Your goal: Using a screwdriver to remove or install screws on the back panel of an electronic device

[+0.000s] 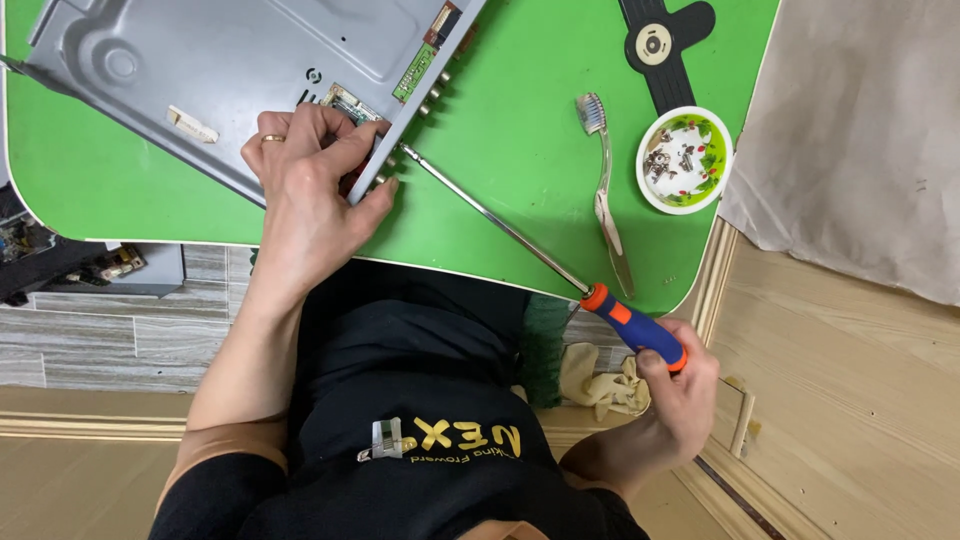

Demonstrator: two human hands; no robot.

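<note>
Hands are working at the near edge of a green worktop (520, 140). The left hand (310, 185) is pressing down on the edge of a grey metal panel (230, 60) that is lying across the far left corner of the worktop, its fingers curling over the panel's rim beside a small circuit board (350, 103); its grip is half closed around that rim. The right hand (675, 395) is hanging past the near right edge, its grip wrapped tight around the blue and orange handle of a long screwdriver (560, 272). The thin shaft is running diagonally across the worktop, and its tip is meeting the panel's edge just beside the left fingers.

Risk is lying mainly in that long shaft: held so far back and at a slant, the tip could be slipping off the screw and jabbing the nearby fingers or scratching the board. The panel is overhanging the worktop edge, so easing the left hand's pressure could be letting it tip. A toothbrush (605, 190) and a small bowl of screws (684, 160) are sitting near the right edge, where a swinging handle could be knocking them off.
</note>
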